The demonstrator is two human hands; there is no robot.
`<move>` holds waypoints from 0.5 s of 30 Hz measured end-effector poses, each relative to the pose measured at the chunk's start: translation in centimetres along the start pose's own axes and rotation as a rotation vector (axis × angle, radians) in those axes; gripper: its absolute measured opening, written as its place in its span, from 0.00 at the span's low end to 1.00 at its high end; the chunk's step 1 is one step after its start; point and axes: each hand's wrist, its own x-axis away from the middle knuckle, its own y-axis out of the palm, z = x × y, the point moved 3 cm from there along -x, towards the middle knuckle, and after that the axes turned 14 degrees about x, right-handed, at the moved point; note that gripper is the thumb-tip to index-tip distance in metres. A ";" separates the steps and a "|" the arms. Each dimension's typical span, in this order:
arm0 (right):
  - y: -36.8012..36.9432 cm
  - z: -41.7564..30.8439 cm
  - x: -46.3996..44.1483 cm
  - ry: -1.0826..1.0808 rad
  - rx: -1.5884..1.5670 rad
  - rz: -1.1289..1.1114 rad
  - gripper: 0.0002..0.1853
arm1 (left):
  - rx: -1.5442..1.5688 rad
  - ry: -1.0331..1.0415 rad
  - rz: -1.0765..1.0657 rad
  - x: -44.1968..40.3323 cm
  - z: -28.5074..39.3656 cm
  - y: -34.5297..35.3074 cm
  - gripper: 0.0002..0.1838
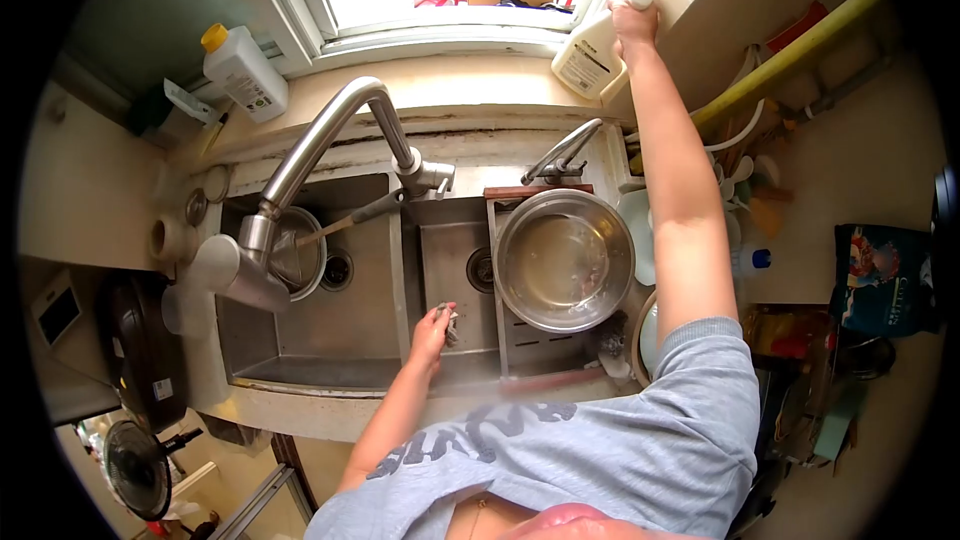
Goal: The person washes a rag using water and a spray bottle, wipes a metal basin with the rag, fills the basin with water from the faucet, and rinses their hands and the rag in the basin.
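Note:
My left hand is closed over the narrow right basin of the sink, gripping a small greyish crumpled cloth or scrubber; its exact kind is unclear. Stretched out to the windowsill, my right hand wraps around the top of a large cream pump bottle with a white head. The bottle stands slightly tilted in view, with its label facing me. A wide steel bowl sits on the right side of the sink, below my right forearm. Its inside looks wet.
A tall steel faucet arches over the left basin, where a pot with a strainer stands. A smaller tap rises behind the bowl. A white bottle with a yellow cap is on the left sill. Dishes crowd the right counter.

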 end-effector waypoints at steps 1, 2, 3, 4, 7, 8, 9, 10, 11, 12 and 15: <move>-1.1 -2.0 1.3 -0.011 -0.029 -0.052 0.09 | -0.016 0.022 -0.009 0.2 0.1 -0.1 0.13; -2.0 -3.5 2.4 -0.023 -0.056 -0.104 0.07 | -0.002 0.022 -0.005 0.4 0.1 -0.2 0.13; -2.4 -4.3 2.6 -0.053 -0.169 -0.114 0.06 | 0.011 0.024 -0.003 0.5 0.2 -0.2 0.13; -3.4 -5.9 3.2 -0.060 -0.246 -0.124 0.08 | 0.025 0.026 -0.001 0.7 0.3 -0.2 0.13; -7.3 -11.2 4.3 -0.167 -0.403 -0.224 0.16 | 0.037 0.064 -0.032 1.0 0.1 -0.6 0.13; -9.0 -12.6 4.0 -0.265 -0.406 -0.301 0.20 | 0.062 0.047 -0.017 1.3 0.2 -0.7 0.13; -11.9 -13.1 2.9 -0.435 -0.221 -0.296 0.20 | 0.088 0.030 -0.002 1.7 0.3 -0.6 0.13; -14.2 -14.1 2.1 -0.603 -0.034 -0.287 0.21 | 0.114 0.013 0.011 2.0 0.4 -0.6 0.13; -16.7 -18.7 5.7 -0.481 -0.218 -0.278 0.22 | 0.151 0.001 -0.019 1.6 -0.1 -1.1 0.12; -18.8 -22.6 9.4 -0.351 -0.397 -0.270 0.23 | 0.199 -0.010 -0.034 1.7 -0.2 -1.2 0.11; -23.7 -24.0 10.6 -0.773 -0.197 -0.318 0.21 | 0.373 -0.026 -0.063 2.0 0.1 -0.7 0.11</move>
